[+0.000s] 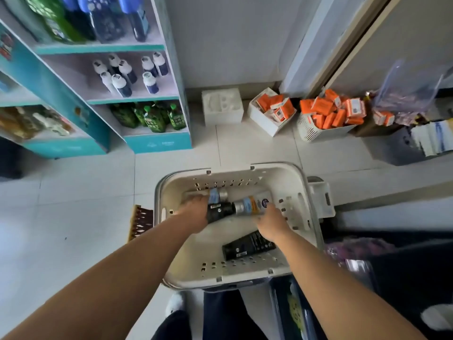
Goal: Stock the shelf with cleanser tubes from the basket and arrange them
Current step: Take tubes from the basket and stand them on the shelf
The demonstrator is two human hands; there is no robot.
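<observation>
A cream plastic basket (301,187) sits on the floor in front of me. Both my hands reach into it. My left hand (195,212) grips a black tube (220,211) together with a white tube with a silver cap (217,195). My right hand (273,223) holds a white and orange tube with a silver cap (252,204) by its end. Another black tube (247,246) lies loose on the basket floor under my right wrist. The teal shelf unit (157,143) stands at the upper left, with small white-capped dark bottles (122,82) on its middle level.
Green pouches (154,119) fill the shelf's lowest level, and tall bottles (105,18) the top. Along the back wall stand a white foam block (221,106), a box (264,121) and a bin (311,131) of orange packets. A brown brush (141,223) lies left of the basket.
</observation>
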